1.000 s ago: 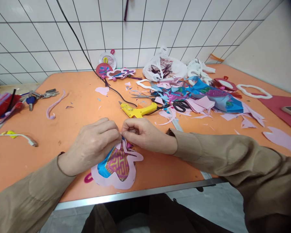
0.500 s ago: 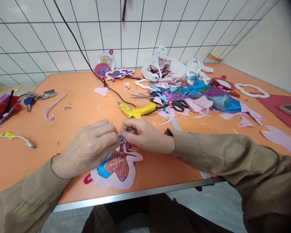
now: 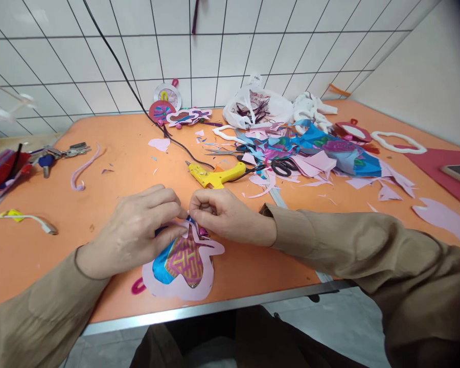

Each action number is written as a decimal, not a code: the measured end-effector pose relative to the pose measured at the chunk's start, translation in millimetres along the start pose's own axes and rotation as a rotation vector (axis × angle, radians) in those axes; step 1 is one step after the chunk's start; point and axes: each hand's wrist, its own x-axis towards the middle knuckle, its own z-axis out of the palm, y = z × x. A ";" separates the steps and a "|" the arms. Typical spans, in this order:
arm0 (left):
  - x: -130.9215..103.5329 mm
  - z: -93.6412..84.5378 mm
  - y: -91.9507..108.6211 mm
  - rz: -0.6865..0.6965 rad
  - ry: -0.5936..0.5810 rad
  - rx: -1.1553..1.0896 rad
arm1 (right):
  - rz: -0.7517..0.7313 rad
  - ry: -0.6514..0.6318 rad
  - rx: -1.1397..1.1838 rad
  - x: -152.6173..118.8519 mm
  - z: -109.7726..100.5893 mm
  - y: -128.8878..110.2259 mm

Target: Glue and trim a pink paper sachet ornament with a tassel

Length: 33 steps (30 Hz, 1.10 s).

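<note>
A pink scalloped paper piece (image 3: 203, 291) with a blue and patterned heart-like centre lies near the table's front edge. My left hand (image 3: 138, 230) rests over its upper left part, thumb and fingers pinched on the paper's upper edge. Beside it, my right hand (image 3: 230, 214) is closed in a pinch just above the top of the piece; whatever its fingertips hold is too small to name. Between the hands a shiny magenta bead (image 3: 203, 231) shows. A dark pink loop (image 3: 138, 286) sticks out at the piece's lower left.
Behind my hands lies a yellow glue gun (image 3: 216, 176). Scissors (image 3: 284, 166), paper scraps and blue printed material (image 3: 329, 148) spread to the right. A white plastic bag (image 3: 268, 105) sits at the wall. Keys (image 3: 46, 161) and a white cable (image 3: 26, 216) are on the left.
My left hand has shifted slightly left, its thumb now lower on the paper, uncovering more of the top. My right hand has barely moved. Something blurred and white has appeared at the far left edge.
</note>
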 end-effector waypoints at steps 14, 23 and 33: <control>2.2 1.5 3.7 -0.075 -0.064 -0.024 | -0.019 0.021 0.014 -0.9 1.3 3.9; 1.4 5.9 0.6 -0.187 -0.145 0.039 | -0.025 0.019 -0.001 -2.5 1.8 2.9; 0.4 7.2 -0.5 -0.162 -0.115 -0.034 | 0.012 0.032 0.011 -0.9 3.1 4.3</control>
